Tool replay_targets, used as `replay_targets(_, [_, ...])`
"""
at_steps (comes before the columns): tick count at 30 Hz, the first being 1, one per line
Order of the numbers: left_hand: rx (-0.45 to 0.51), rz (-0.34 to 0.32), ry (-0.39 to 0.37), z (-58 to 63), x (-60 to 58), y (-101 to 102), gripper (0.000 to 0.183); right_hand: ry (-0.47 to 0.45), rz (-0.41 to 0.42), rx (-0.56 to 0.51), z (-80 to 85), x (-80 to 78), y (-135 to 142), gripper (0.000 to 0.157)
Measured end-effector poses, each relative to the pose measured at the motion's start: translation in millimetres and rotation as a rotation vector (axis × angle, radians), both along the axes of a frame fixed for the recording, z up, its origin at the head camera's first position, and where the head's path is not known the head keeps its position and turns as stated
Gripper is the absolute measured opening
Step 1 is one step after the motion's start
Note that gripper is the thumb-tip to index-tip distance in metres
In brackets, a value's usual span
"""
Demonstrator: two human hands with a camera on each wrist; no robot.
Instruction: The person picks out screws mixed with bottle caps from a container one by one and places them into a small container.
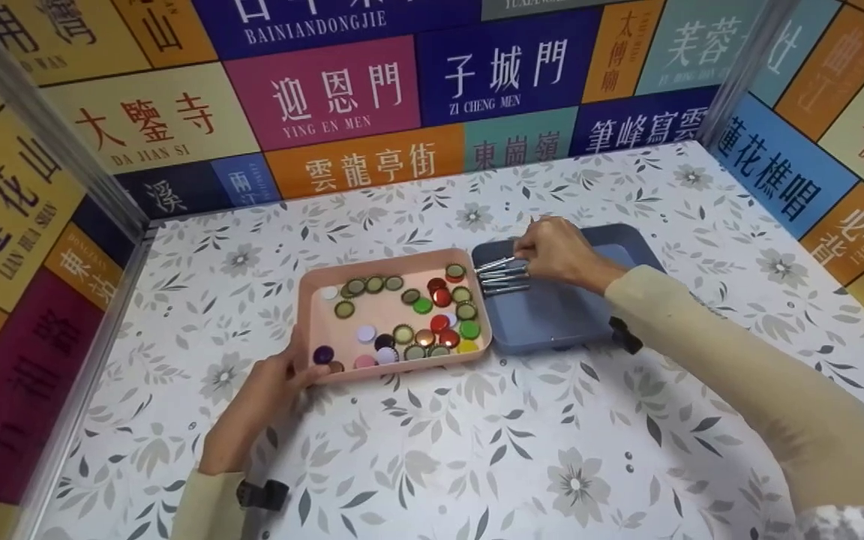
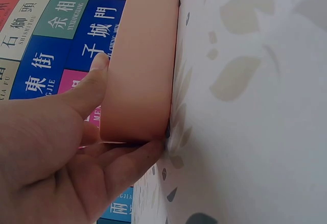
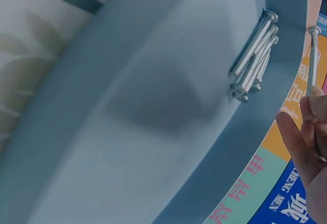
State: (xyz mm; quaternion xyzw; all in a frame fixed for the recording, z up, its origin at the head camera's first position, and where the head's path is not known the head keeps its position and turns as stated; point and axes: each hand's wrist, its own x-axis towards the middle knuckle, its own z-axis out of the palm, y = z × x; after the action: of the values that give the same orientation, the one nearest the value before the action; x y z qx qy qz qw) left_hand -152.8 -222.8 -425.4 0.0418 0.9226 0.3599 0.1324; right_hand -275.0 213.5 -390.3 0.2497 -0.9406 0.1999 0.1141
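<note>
My left hand (image 1: 274,386) grips the near-left corner of a pink tray (image 1: 391,261), thumb at the rim and fingers low on its outer wall (image 2: 140,66). Many bottle caps (image 1: 441,297) lie in it, some showing coloured tops and others their hollow undersides. Over the left end of a blue-grey tray (image 1: 567,319), my right hand (image 1: 556,251) pinches a long silver bolt (image 3: 313,63), which stands head up in the right wrist view. Below it, several similar bolts (image 3: 255,55) lie in a bundle against that tray's end wall.
The two trays stand end to end on a white leaf-patterned tabletop (image 1: 432,450). Upright panels with coloured lettered blocks (image 1: 327,97) close off the back and both sides. A dark wrist strap (image 1: 263,495) circles the left wrist.
</note>
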Motion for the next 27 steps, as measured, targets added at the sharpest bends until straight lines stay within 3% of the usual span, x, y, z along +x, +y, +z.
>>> replay_targets(3, [-0.026, 0.003, -0.004, 0.6, 0.9, -1, 0.073, -0.013, -0.017, -0.017, -1.3, 1.4, 5, 0.012])
replay_targets(11, [-0.003, -0.011, -0.035, -0.3, 0.9, -1, 0.074, -0.098, -0.046, -0.013, -10.1, 6.3, 14, 0.013])
replay_targets(20, [-0.016, -0.012, 0.030, 1.8, 1.8, -1, 0.069, -0.123, -0.035, -0.005, -20.4, 12.5, 16, 0.013])
replay_targets(27, [-0.013, -0.009, 0.000, 2.1, 0.5, 1, 0.075, -0.171, -0.027, -0.017, -23.2, 14.5, 14, 0.014])
